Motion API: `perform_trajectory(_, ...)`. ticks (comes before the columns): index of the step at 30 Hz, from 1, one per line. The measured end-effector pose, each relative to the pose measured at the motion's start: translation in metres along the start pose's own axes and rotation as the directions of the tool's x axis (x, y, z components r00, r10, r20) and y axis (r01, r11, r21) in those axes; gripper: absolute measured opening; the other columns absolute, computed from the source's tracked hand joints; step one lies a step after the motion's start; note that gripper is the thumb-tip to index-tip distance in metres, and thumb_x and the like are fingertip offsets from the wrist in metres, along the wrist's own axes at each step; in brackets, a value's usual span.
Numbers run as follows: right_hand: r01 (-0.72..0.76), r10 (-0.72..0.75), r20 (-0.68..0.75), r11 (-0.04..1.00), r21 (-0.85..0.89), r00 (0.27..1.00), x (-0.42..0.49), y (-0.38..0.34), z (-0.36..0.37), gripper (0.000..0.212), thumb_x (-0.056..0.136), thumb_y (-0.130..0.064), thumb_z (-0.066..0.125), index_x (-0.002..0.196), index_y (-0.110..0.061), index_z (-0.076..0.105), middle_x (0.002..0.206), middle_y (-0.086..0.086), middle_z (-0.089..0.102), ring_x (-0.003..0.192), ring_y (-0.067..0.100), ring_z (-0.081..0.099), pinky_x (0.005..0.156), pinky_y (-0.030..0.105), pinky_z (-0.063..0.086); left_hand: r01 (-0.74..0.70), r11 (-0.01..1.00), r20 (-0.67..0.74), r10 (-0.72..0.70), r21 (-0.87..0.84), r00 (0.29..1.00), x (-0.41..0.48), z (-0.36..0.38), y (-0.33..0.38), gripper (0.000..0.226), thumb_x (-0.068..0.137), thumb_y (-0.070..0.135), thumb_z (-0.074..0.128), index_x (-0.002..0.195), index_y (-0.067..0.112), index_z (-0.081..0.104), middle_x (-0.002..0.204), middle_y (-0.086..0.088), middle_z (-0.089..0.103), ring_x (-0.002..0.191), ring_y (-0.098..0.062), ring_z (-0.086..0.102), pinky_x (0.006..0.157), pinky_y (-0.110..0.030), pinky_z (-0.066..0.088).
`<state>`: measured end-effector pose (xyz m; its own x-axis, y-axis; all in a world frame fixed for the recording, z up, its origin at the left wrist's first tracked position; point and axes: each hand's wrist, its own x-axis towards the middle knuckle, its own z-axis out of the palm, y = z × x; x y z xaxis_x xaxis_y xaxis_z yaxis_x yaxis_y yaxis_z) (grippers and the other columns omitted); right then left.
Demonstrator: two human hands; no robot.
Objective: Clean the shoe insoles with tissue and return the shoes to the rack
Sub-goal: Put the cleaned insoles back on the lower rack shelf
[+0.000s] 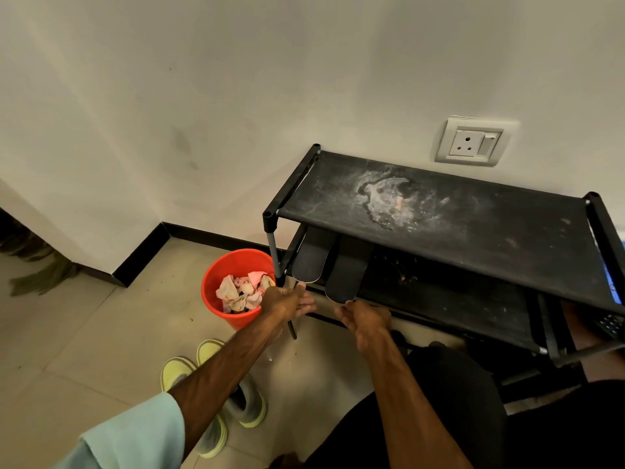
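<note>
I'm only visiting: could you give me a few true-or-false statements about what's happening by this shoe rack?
1. Two dark insoles lie on the rack's lower shelf. True.
2. The red bucket is empty. False: it holds crumpled tissues.
3. The shoes stand on the rack's top shelf. False: they sit on the floor.
4. The left hand and right hand reach to the insoles' near ends. True.
5. A wall socket sits above the rack. True.

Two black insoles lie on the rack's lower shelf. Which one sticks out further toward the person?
The insole by the right hand, nearer the middle of the rack; the other insole, beside the corner post, ends further back.
</note>
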<state>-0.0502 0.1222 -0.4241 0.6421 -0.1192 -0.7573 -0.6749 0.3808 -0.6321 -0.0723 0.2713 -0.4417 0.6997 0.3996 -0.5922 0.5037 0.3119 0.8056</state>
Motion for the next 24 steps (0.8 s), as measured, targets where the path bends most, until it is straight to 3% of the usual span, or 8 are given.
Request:
perform_trajectory(3,0.037,-0.039,-0.02,0.995,-0.091,0.999,-0.002,0.006,-0.006,0.017,0.093,0.009,0.06,0.109,0.006,0.053,0.091,0.023,0.069,0.067,0.029,0.07,0.063,0.036,0.062,0.015,0.96,0.106,-0.046,0.279,0.993,-0.022,-0.002,0.004,0.026,0.095,0.004,0.066,0.108,-0.018,0.064,0.097,-0.024,0.073,0.077,-0.031,0.075,0.054,-0.024,0.059)
perform_trajectory(5,0.065,-0.066,-0.004,0.989,-0.132,0.998,-0.008,0.005,-0.012,0.022,0.092,0.007,0.061,0.114,0.009,0.057,0.095,0.023,0.071,0.074,0.031,0.074,0.062,0.035,0.062,-0.027,0.834,0.24,-0.127,0.551,0.962,-0.042,-0.001,0.015,0.023,0.095,0.009,0.066,0.106,-0.011,0.069,0.095,-0.022,0.076,0.081,-0.032,0.076,0.066,-0.031,0.062)
perform_trajectory(8,0.197,-0.205,-0.005,0.943,-0.267,0.979,-0.028,-0.009,-0.026,0.013,0.09,0.001,0.063,0.1,0.006,0.069,0.088,0.019,0.075,0.08,0.03,0.076,0.074,0.042,0.064,-0.153,0.651,0.402,-0.253,0.744,0.88,-0.081,0.008,0.047,0.027,0.1,0.018,0.063,0.109,-0.007,0.068,0.102,-0.02,0.076,0.082,-0.031,0.076,0.077,-0.035,0.061)
perform_trajectory(10,0.286,-0.286,0.047,0.907,-0.31,0.957,-0.053,-0.027,-0.045,0.008,0.091,-0.002,0.065,0.09,0.0,0.073,0.08,0.014,0.077,0.077,0.027,0.077,0.078,0.041,0.064,-0.316,0.549,0.473,-0.169,0.774,0.865,-0.109,0.018,0.073,0.027,0.1,0.022,0.063,0.108,-0.003,0.071,0.094,-0.013,0.078,0.078,-0.025,0.077,0.069,-0.03,0.063)
perform_trajectory(13,0.422,-0.391,0.191,0.893,-0.157,0.9,-0.099,-0.058,-0.084,0.011,0.096,-0.002,0.063,0.093,0.004,0.071,0.082,0.019,0.077,0.076,0.029,0.078,0.066,0.03,0.064,-0.517,0.427,0.569,0.006,0.742,0.822,-0.152,0.041,0.107,0.024,0.099,0.028,0.065,0.095,0.006,0.074,0.079,-0.001,0.078,0.066,-0.016,0.075,0.054,-0.019,0.055)
perform_trajectory(16,0.524,-0.512,0.12,0.844,-0.113,0.851,-0.117,-0.085,-0.128,0.013,0.098,-0.001,0.059,0.098,0.007,0.07,0.084,0.022,0.076,0.071,0.026,0.077,0.056,0.024,0.06,-0.638,0.403,0.676,0.062,0.657,0.735,-0.194,0.08,0.123,0.022,0.099,0.026,0.065,0.098,0.005,0.072,0.082,-0.003,0.078,0.063,-0.016,0.074,0.055,-0.02,0.055)
perform_trajectory(19,0.514,-0.516,0.031,0.842,-0.162,0.856,-0.118,-0.096,-0.17,0.017,0.096,0.003,0.054,0.103,0.008,0.069,0.084,0.021,0.074,0.063,0.02,0.075,0.051,0.022,0.057,-0.691,0.344,0.732,0.015,0.636,0.681,-0.229,0.127,0.111,0.021,0.099,0.021,0.062,0.1,0.003,0.072,0.082,-0.006,0.078,0.064,-0.018,0.074,0.056,-0.024,0.058)
perform_trajectory(24,0.382,-0.401,-0.015,0.883,-0.273,0.916,-0.106,-0.083,-0.208,0.015,0.091,0.009,0.054,0.083,0.007,0.067,0.078,0.022,0.069,0.056,0.02,0.07,0.042,0.021,0.053,-0.634,0.179,0.654,-0.091,0.752,0.751,-0.23,0.188,0.061,0.016,0.09,0.017,0.066,0.089,0.002,0.074,0.07,-0.006,0.076,0.067,-0.02,0.076,0.075,-0.04,0.064)
